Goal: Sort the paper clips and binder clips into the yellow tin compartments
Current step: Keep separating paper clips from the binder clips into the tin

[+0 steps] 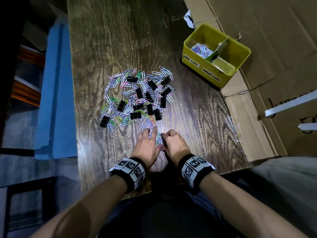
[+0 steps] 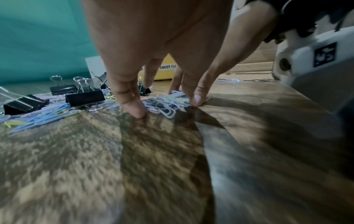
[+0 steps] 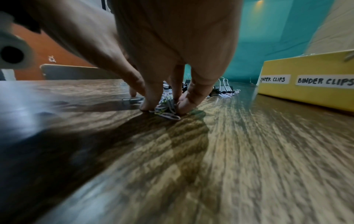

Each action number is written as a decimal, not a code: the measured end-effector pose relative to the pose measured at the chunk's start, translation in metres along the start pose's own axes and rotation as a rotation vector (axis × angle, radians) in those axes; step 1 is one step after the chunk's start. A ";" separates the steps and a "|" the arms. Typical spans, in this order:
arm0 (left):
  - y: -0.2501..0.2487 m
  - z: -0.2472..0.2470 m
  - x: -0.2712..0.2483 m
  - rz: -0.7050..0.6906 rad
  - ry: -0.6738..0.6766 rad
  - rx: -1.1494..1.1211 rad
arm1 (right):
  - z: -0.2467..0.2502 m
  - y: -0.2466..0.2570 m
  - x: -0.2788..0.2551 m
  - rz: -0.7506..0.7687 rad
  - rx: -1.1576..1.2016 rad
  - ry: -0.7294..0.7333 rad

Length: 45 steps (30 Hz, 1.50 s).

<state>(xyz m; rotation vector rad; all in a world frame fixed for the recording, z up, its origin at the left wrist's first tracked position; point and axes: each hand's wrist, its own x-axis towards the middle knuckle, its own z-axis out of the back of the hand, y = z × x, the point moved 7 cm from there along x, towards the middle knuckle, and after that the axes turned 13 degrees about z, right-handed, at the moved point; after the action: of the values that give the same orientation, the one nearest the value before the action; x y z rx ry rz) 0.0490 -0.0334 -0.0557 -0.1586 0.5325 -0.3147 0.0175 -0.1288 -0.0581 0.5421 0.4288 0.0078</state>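
A mixed heap of coloured paper clips (image 1: pixel 120 107) and black binder clips (image 1: pixel 139 93) lies mid-table. The yellow tin (image 1: pixel 202 70) stands at the back right. Its compartment labelled PAPER CLIPS holds a bunch of paper clips (image 1: pixel 201 48), and bare floor shows in the BINDER CLIPS compartment (image 1: pixel 224 66). Near the table's front, a small bunch of paper clips (image 1: pixel 159 139) (image 2: pixel 164 106) (image 3: pixel 166 107) sits between both hands. My left hand (image 1: pixel 149 143) presses straight fingers (image 2: pixel 134 107) against its left side. My right hand (image 1: pixel 173 141) curls its fingers (image 3: pixel 189 101) round the bunch.
Flattened cardboard (image 1: pixel 257 86) borders the wooden table (image 1: pixel 111 40) on the right, just behind the tin. A blue board (image 1: pixel 56 93) runs along the left edge. Binder clips (image 2: pixel 85 97) stand close to the left of my left hand.
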 end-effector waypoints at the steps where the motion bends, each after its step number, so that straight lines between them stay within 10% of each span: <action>1: -0.001 0.000 0.002 0.015 0.023 -0.004 | 0.000 0.000 0.001 -0.003 0.020 -0.006; 13: 0.024 0.026 0.026 0.150 0.075 -0.426 | 0.018 -0.016 0.004 -0.057 0.064 -0.081; 26: 0.038 0.054 0.051 0.279 0.349 -1.029 | 0.060 -0.073 -0.007 -0.301 0.819 -0.381; 38: -0.139 0.222 0.149 -0.139 0.369 -1.162 | 0.243 -0.103 -0.018 -0.088 0.913 -0.978; 45: -0.209 0.215 0.245 -0.047 0.246 -0.990 | 0.338 -0.125 0.019 -0.006 0.774 -1.092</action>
<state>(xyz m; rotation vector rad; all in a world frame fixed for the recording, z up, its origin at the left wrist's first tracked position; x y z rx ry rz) 0.3078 -0.2974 0.0593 -1.1019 0.8971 -0.0899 0.1559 -0.4020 0.1324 1.1965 -0.6763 -0.4576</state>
